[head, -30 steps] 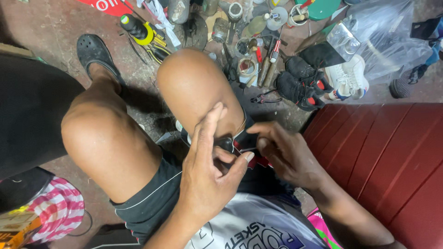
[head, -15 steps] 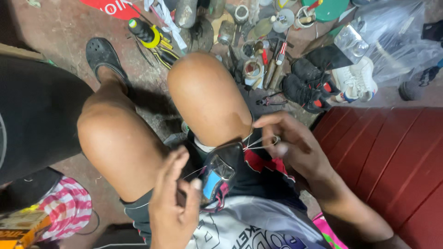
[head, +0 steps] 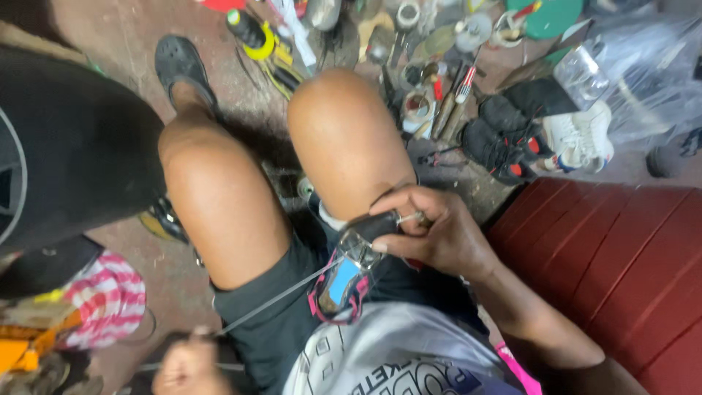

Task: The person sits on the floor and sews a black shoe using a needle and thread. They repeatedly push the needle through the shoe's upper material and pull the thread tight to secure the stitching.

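Person sits next to a red bench [head: 621, 256] that fills the right edge of the view, bare knees up, over a concrete floor [head: 110, 29]. A big dark shape [head: 66, 146] takes up the floor's left edge. The far edge is clutter: a clear plastic bag [head: 643, 66] in the far right corner, black sneakers [head: 497, 139] beside a white shoe [head: 578, 132], and a scatter of hand tools [head: 439, 95] past the right knee. A striped cloth [head: 110, 300] lies near the left edge.

Step in hand, as far as I can judge: a thin line [head: 278, 296] is being drawn tight out of a small black gadget [head: 358, 256] with a clear-and-blue part, which sits on the lap just inside the right thigh. The next move calls for keeping that line taut and the gadget pinned steady, since both hands are committed.

The right hand [head: 439, 234] is mostly closed, fingers curled over the gadget's top end, thumb under it, with what looks like a small metal bit pinched at the fingertips. The left hand [head: 186, 362] is down at the near left, well apart from the gadget and blurry. It looks curled into a fist on the far end of the line, but the exact grip doesn't show.
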